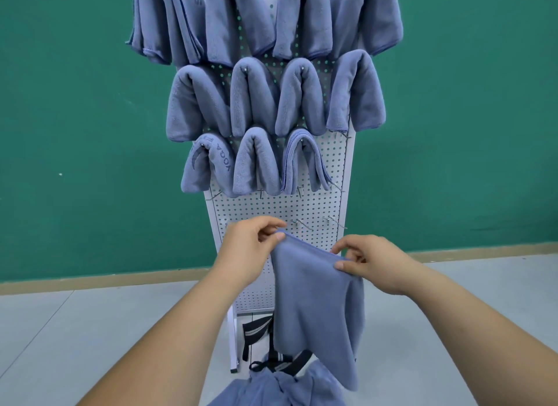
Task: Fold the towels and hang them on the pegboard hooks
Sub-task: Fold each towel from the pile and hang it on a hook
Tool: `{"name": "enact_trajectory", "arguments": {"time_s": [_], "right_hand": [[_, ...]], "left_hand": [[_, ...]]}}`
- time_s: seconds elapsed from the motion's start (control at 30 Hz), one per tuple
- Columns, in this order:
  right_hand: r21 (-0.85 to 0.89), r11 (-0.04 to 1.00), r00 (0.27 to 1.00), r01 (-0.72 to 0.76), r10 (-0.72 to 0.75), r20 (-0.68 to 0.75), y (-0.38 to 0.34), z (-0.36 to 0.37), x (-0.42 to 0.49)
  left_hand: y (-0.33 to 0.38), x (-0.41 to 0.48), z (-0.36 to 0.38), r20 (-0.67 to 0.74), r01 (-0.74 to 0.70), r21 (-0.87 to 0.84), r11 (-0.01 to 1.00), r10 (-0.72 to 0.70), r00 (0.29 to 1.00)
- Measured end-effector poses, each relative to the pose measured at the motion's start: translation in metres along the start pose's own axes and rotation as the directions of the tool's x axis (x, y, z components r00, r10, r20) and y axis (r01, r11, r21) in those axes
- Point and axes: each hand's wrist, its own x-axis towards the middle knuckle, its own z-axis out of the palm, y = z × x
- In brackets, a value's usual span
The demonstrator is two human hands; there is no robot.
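Note:
A blue-grey towel (pixel 314 303) hangs folded between my hands in front of the white pegboard (pixel 271 206). My left hand (pixel 250 248) pinches its upper left corner. My right hand (pixel 368 260) pinches its upper right corner, slightly lower. Several folded towels (pixel 256 100) of the same colour are draped over hooks in three rows above. Bare metal hooks (pixel 332 221) stick out of the board just beyond my hands, and one more hook (pixel 344 135) is bare at the right end of the third row.
A pile of more blue towels (pixel 280 387) lies at the bottom edge, with black straps (pixel 256 330) near the pegboard's white foot (pixel 234 339). A green wall stands behind, above a grey floor.

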Motion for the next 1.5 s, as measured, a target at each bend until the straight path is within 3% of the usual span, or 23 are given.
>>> {"name": "enact_trajectory", "arguments": {"time_s": [0.13, 0.27, 0.43, 0.57, 0.7, 0.9, 1.07, 1.23, 1.3, 1.4, 1.5], "right_hand": [[-0.238, 0.965, 0.987, -0.113, 0.081, -0.141, 0.036, -0.022, -0.005], [-0.338, 0.930, 0.964, -0.142, 0.053, -0.259, 0.054, -0.037, -0.014], [-0.514, 0.852, 0.961, -0.101, -0.051, -0.273, 0.057, -0.039, -0.015], [-0.593, 0.774, 0.950, -0.221, 0.032, -0.311, 0.061, -0.030, -0.011], [-0.402, 0.853, 0.890, -0.332, 0.143, -0.432, 0.060, -0.028, -0.010], [-0.077, 0.963, 0.756, -0.257, 0.151, -0.638, 0.057, -0.041, -0.012], [-0.255, 0.937, 0.828, -0.237, 0.058, -0.558, 0.049, -0.040, -0.011], [-0.079, 0.989, 0.952, -0.128, 0.100, -0.291, 0.041, -0.049, -0.025], [-0.091, 0.985, 0.948, -0.145, 0.112, -0.298, 0.041, -0.047, -0.026], [0.031, 0.990, 0.917, -0.136, 0.138, -0.375, 0.041, -0.043, -0.024], [0.462, 0.885, 0.913, -0.050, 0.228, -0.338, 0.037, -0.041, -0.024]], "left_hand": [[-0.026, 0.008, -0.029, -0.176, -0.012, 0.151, 0.989, 0.039, 0.984], [-0.046, 0.010, -0.048, -0.262, 0.034, 0.261, 0.965, 0.037, 0.964], [-0.053, 0.010, -0.051, -0.278, 0.072, 0.302, 0.951, 0.015, 0.960], [-0.055, 0.010, -0.051, -0.262, 0.105, 0.308, 0.946, -0.022, 0.965], [-0.058, 0.010, -0.052, -0.209, 0.068, 0.340, 0.938, 0.005, 0.978], [-0.063, 0.007, -0.054, -0.136, 0.059, 0.391, 0.919, -0.006, 0.991], [-0.062, 0.009, -0.047, -0.156, 0.073, 0.479, 0.875, 0.003, 0.988], [-0.068, 0.011, -0.055, -0.238, 0.181, 0.574, 0.799, -0.050, 0.970], [-0.070, 0.012, -0.054, -0.234, 0.216, 0.610, 0.762, -0.088, 0.968], [-0.069, 0.012, -0.048, -0.254, 0.263, 0.473, 0.841, -0.156, 0.955], [-0.066, 0.014, -0.047, -0.259, 0.358, 0.008, 0.934, -0.344, 0.903]]}}
